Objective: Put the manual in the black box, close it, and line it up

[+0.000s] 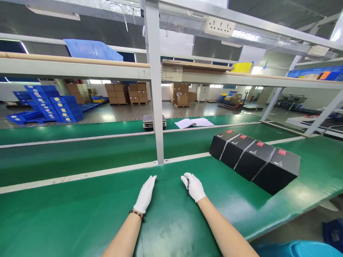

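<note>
My left hand (145, 195), in a white glove with a beaded bracelet at the wrist, rests at the green work surface (102, 217) with its fingers stretched out and nothing in it. Across a gap to the right, my right hand (194, 186), also gloved in white, has its fingers curled round a small dark object (188, 187), mostly hidden by the hand. Further right stands a row of several black boxes (253, 157) with red labels, side by side, with pale bands at the joins. Neither hand touches them.
A metal post (156, 89) rises beyond my hands and carries a shelf (80, 70) with a blue bin (93, 50). Behind it are a scale (148, 122) and white papers (194, 122) on the far green strip. A turquoise container (302, 249) stands below the near right edge.
</note>
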Motion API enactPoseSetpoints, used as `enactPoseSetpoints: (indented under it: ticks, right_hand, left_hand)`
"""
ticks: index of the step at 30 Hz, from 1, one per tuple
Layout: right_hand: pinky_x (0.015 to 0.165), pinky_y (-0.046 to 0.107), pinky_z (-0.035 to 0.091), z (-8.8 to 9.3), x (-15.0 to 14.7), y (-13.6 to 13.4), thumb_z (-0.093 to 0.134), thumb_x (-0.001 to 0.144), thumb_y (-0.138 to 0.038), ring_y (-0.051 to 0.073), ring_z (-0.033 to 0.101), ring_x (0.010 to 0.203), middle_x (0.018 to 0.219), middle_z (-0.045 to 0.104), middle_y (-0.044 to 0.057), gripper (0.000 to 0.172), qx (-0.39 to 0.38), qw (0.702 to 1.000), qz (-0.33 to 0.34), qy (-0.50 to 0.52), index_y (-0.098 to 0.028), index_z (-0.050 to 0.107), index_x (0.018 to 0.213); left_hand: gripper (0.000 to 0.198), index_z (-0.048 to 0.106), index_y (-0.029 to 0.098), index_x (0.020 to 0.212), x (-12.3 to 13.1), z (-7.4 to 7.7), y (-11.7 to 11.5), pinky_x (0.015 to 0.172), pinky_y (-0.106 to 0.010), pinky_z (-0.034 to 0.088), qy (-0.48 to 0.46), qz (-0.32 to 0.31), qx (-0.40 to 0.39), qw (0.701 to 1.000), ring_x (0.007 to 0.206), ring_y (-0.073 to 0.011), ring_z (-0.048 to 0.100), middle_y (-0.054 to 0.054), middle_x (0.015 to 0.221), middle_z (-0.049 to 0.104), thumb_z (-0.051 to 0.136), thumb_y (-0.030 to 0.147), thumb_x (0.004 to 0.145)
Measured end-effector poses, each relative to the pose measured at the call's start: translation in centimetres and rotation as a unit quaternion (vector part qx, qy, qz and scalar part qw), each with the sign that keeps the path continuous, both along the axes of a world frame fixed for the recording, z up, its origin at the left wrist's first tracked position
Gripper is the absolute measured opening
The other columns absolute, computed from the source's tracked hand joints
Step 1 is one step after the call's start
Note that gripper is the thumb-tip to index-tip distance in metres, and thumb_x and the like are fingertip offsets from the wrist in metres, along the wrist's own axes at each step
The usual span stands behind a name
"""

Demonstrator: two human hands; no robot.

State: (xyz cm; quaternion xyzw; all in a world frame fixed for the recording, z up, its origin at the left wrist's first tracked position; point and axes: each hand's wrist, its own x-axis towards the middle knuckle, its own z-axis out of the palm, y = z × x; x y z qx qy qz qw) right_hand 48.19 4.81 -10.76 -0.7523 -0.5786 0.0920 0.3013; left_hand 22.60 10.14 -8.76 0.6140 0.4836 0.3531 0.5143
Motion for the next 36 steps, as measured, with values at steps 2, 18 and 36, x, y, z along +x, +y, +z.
enactPoseSetpoints:
  ticks: [2,18,36]
  right_hand:
    - [0.100,0.033,0.042,0.2,0.2,-0.1,0.036,0.100,-0.042,0.022,0.061,0.112,0.115,0.066,0.007,0.038,0.001,1.000,0.002,0.021,-0.021,0.061,0.118]
    - [0.088,0.032,0.039,0.9,-0.5,-1.9,0.043,0.099,-0.045,0.019,0.053,0.097,0.097,0.058,0.010,0.036,-0.049,0.998,0.047,-0.021,-0.013,0.057,0.094]
    - [0.088,0.029,0.036,1.5,0.2,-1.9,0.043,0.100,-0.047,0.022,0.056,0.101,0.099,0.061,0.009,0.034,-0.078,0.993,0.067,-0.051,-0.016,0.056,0.097]
  left_hand:
    - [0.058,0.054,0.009,0.139,0.2,-0.2,0.1,0.124,-0.028,0.006,0.110,-0.006,0.063,0.992,0.150,-0.0192,0.016,-0.007,0.153,0.035,0.042,0.042,0.093]
    - [0.066,0.040,0.019,0.152,0.5,0.4,-3.9,0.118,-0.047,0.013,0.563,-0.015,0.225,0.796,0.143,-0.0316,0.024,-0.011,0.156,0.029,0.030,0.058,0.099]
    - [0.058,0.063,0.020,0.129,-16.7,-3.0,-17.3,0.117,-0.053,0.010,0.519,0.076,0.174,0.834,0.144,-0.0371,0.021,-0.013,0.150,0.038,0.038,0.058,0.093]
